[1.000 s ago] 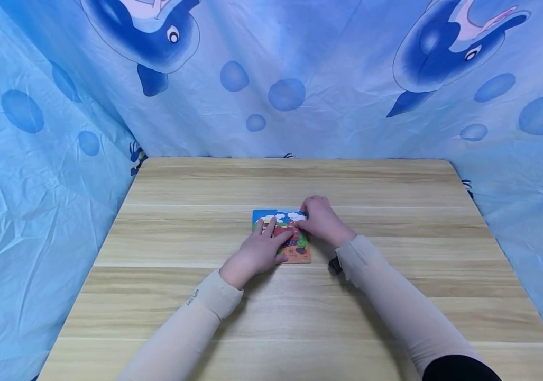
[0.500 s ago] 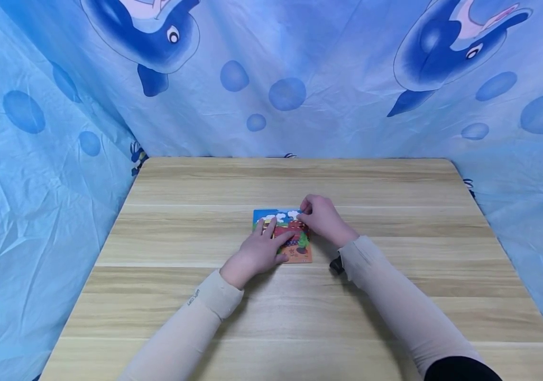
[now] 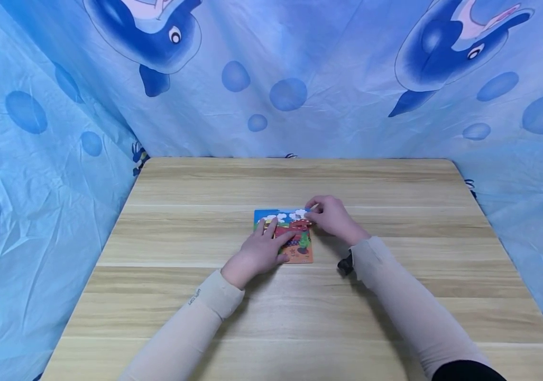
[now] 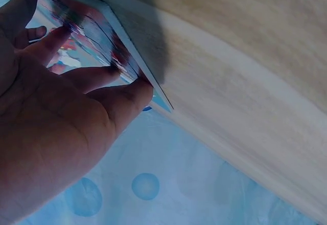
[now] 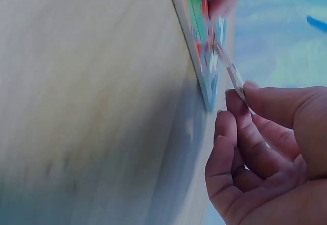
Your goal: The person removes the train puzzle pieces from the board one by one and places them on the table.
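While piece (image 5: 233,74) in right hand (image 3: 333,216), left (image 3: 259,252) splayed.

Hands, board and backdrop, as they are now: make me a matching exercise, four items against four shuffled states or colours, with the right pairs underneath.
Column one
1. Left hand
2. Backdrop
3. Right hand
4. Board

Column two
A. has a thin piece pinched in its grip
B. lies flat on the table
C. rests on the board
D. blue, with round spots

Pairs: 1-C, 2-D, 3-A, 4-B
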`<state>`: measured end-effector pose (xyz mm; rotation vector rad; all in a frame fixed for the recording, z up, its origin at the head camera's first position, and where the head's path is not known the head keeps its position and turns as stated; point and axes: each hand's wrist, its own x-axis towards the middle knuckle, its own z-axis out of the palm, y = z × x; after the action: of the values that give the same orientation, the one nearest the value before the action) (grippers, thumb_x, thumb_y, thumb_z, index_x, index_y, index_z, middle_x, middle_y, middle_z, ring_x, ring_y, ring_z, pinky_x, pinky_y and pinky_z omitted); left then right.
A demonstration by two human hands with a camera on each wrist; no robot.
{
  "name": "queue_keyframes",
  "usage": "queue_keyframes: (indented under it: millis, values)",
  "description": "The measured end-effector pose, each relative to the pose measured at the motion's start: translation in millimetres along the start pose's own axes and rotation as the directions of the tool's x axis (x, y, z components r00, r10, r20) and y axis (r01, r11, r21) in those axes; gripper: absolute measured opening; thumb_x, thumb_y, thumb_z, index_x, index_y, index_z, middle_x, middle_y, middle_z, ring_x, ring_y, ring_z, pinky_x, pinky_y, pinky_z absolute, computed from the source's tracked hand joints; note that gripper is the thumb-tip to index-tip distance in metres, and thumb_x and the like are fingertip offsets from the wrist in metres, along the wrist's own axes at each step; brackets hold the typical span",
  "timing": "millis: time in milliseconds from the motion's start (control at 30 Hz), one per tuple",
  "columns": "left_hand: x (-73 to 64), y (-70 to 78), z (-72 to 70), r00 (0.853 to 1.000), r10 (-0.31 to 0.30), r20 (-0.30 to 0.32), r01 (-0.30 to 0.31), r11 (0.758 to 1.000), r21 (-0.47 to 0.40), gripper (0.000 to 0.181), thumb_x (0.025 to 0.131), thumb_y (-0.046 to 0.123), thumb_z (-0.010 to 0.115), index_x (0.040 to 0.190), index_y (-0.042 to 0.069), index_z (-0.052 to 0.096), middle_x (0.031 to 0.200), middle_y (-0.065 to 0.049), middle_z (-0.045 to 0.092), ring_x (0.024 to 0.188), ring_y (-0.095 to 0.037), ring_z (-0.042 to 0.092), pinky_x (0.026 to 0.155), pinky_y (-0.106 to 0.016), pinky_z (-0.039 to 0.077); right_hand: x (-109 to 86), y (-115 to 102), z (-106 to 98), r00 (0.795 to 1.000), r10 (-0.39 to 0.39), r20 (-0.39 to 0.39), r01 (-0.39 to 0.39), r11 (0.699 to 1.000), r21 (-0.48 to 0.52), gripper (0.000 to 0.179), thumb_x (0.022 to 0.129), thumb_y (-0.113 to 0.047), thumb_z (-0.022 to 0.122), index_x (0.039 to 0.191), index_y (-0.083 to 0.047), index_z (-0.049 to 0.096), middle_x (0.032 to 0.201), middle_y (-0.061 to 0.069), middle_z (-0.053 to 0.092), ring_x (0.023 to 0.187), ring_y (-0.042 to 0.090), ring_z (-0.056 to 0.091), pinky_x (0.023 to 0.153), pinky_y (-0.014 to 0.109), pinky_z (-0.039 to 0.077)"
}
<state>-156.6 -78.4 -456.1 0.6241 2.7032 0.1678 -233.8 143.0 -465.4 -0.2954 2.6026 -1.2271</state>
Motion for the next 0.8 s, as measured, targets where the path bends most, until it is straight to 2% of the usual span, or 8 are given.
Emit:
queue_keyframes:
  millis: [100, 300, 800]
  values:
    - [0.4, -0.3, 1.3, 1.000, -0.004, -0.002, 0.004, 1.000, -0.008, 0.067, 0.101, 0.051, 0.059, 0.161, 0.035, 0.034, 0.167, -0.020, 0.014, 0.148, -0.051, 0.011, 0.111, -0.062, 0.030, -3.8, 8, -10, 1.000, 0.005, -0.003, -0.005, 1.000, 0.015, 0.017, 0.098, -0.017, 0.071, 0.114, -0.011, 0.070, 0.088, 0.006, 0.070, 0.069, 0.028, 0.065, 0.058, 0.037, 0.054]
    - [1.2, -1.1, 3.2, 1.000, -0.014, -0.011, 0.014, 1.000, -0.006, 0.068, 0.100, 0.052, 0.060, 0.161, 0.036, 0.034, 0.167, -0.019, 0.014, 0.149, -0.049, 0.009, 0.116, -0.063, 0.019, -13.4, 24, -34, 1.000, 0.021, -0.015, -0.022, 0.999, -0.024, 0.017, 0.098, -0.018, 0.072, 0.112, -0.010, 0.072, 0.088, 0.006, 0.070, 0.077, 0.026, 0.066, 0.067, 0.039, 0.053]
    - [0.2, -1.4, 1.1, 1.000, -0.008, -0.001, 0.008, 1.000, -0.001, 0.068, 0.100, 0.053, 0.059, 0.161, 0.036, 0.033, 0.167, -0.018, 0.014, 0.149, -0.048, 0.010, 0.116, -0.062, 0.020, -38.0, 60, -93, 0.991, 0.134, 0.021, -0.133, 0.991, -0.036, 0.022, 0.099, -0.023, 0.071, 0.113, -0.005, 0.071, 0.097, 0.013, 0.069, 0.082, 0.027, 0.061, 0.070, 0.036, 0.052]
